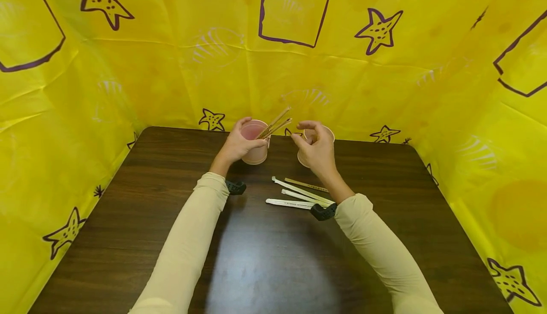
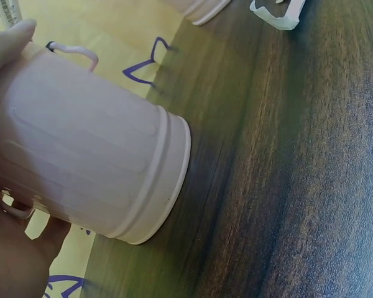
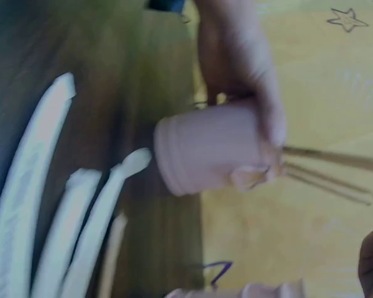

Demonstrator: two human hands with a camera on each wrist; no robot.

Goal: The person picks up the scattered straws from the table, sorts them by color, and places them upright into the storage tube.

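Left hand [image 1: 240,144], mid-frame, wrapped round a pink bucket-shaped cup [image 1: 255,155], which I judge steadies it under the slim tan sticks [image 1: 277,120] leaning from its mouth. Right hand [image 1: 319,148], right of centre: fingers loosely bent, nothing held that I can see, before a second pink cup [image 1: 303,158]. Below, near both: white paper-wrapped sticks [image 1: 299,190], presumably for easy reach.
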